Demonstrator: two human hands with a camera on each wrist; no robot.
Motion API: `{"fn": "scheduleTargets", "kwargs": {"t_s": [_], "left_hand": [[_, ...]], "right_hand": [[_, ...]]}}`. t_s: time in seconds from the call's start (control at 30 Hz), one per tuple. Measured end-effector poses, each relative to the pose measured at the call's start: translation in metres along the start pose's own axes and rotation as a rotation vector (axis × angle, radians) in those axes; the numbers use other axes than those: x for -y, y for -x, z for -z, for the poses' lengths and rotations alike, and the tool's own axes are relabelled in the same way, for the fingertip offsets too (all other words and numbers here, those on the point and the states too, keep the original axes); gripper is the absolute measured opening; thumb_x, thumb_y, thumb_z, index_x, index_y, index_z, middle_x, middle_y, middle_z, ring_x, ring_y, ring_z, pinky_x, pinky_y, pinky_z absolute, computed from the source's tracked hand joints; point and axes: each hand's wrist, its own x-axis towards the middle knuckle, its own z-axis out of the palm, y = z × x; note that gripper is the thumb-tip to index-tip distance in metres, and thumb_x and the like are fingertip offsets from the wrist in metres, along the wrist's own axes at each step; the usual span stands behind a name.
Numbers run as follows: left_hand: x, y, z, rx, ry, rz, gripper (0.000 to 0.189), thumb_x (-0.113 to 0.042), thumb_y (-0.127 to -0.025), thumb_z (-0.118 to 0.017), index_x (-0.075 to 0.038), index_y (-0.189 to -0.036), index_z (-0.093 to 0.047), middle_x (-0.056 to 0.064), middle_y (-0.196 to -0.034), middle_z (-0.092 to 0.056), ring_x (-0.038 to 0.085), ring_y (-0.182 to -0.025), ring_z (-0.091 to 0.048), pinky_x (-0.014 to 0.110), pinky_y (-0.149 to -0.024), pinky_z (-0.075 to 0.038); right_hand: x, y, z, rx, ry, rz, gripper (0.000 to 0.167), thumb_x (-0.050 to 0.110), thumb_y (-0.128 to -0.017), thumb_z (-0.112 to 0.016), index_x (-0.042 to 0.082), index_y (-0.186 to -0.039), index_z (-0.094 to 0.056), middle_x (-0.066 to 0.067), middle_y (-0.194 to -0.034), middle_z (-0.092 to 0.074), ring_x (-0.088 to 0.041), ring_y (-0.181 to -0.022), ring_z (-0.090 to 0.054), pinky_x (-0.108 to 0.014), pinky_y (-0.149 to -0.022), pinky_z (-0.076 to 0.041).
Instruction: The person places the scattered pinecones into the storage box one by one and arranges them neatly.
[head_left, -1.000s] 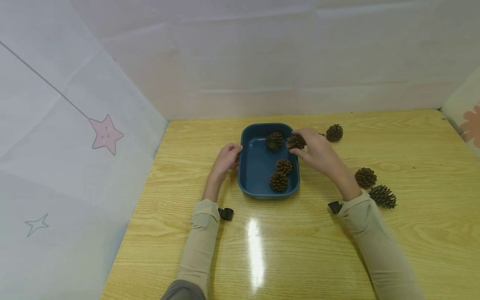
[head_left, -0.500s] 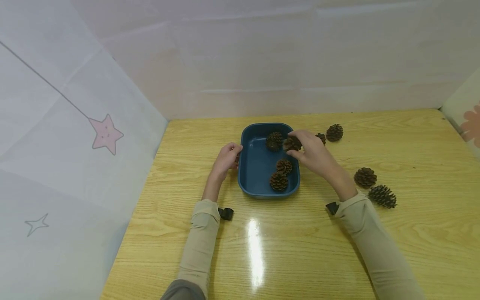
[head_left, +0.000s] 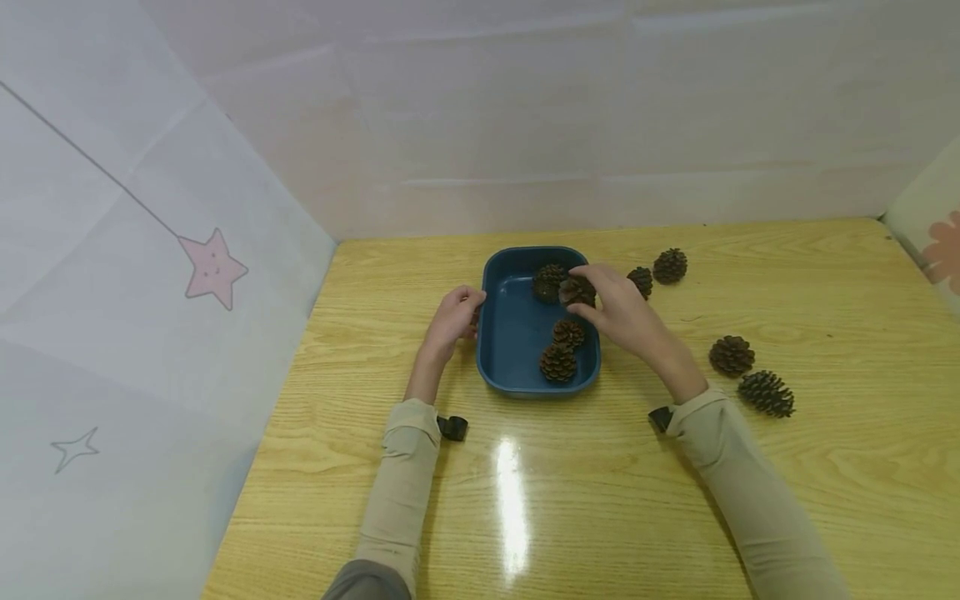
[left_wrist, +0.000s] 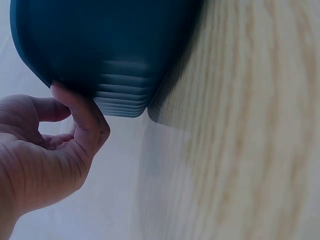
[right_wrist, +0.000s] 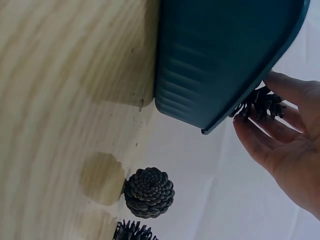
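Pine cone [head_left: 577, 291] over the blue tub [head_left: 508, 337]: setting it in among the others looks like the step in hand. At the left, the left hand [head_left: 453, 317] holds the tub's rim with curled fingers, seemingly to steady it. Inside, a dark cone [head_left: 550, 282] sits at the far end, possibly two; I cannot tell. A pair of browner cones [head_left: 557, 363] lies toward the near right corner. The held one is just inside the right rim, pinched between thumb and fingers of the right hand [head_left: 628, 310]; the next move probably calls for lowering it and parting those fingers. It looks brown, roundish and rough, its scales spread, partly covered by the grip. Farther right on the table [head_left: 570, 492], two cones [head_left: 671, 266] lie toward the back, then two nearer ones [head_left: 766, 393], the last longer.
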Motion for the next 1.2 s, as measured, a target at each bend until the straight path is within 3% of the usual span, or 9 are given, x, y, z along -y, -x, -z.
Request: {"fn": "scheduleTargets", "kwargs": {"t_s": [0.37,0.63,0.9,1.2], "left_hand": [[0.0,0.0,0.0,0.003,0.005,-0.006,0.026,-0.024,-0.109,-0.053,0.001,-0.109,-0.061,0.006,-0.085,-0.056,0.015,-0.065,-0.052,0.027,-0.057,-0.045],[-0.001,0.001,0.0,0.009,0.023,-0.002,0.027,-0.023,-0.109,-0.054,0.003,-0.111,-0.061,0.006,-0.086,-0.057,0.014,-0.064,-0.052,0.027,-0.058,-0.045],[-0.001,0.001,-0.001,0.008,0.022,-0.001,0.028,-0.024,-0.108,-0.054,0.003,-0.109,-0.06,0.006,-0.084,-0.056,0.015,-0.063,-0.052,0.027,-0.058,-0.045],[0.001,0.0,0.001,0.003,0.018,-0.006,0.028,-0.024,-0.108,-0.054,0.003,-0.11,-0.06,0.006,-0.085,-0.056,0.015,-0.064,-0.052,0.027,-0.058,-0.045]], "right_hand": [[-0.003,0.0,-0.006,-0.044,-0.017,0.047,0.054,0.007,-0.09,-0.081,-0.009,-0.136,-0.056,-0.028,-0.132,-0.06,-0.043,-0.12,-0.059,-0.055,-0.099,-0.05],[-0.004,0.0,-0.01,0.0,-0.003,0.021,0.052,0.009,-0.09,-0.082,-0.008,-0.133,-0.058,-0.028,-0.13,-0.061,-0.044,-0.123,-0.057,-0.056,-0.102,-0.048],[-0.008,0.0,0.001,0.0,0.008,-0.103,0.05,0.014,-0.097,-0.076,-0.008,-0.138,-0.056,-0.03,-0.136,-0.058,-0.047,-0.129,-0.053,-0.06,-0.106,-0.043],[-0.035,0.006,0.017,-0.01,0.032,-0.281,0.05,0.013,-0.101,-0.069,-0.011,-0.141,-0.051,-0.034,-0.14,-0.052,-0.052,-0.136,-0.042,-0.065,-0.113,-0.032]]}}
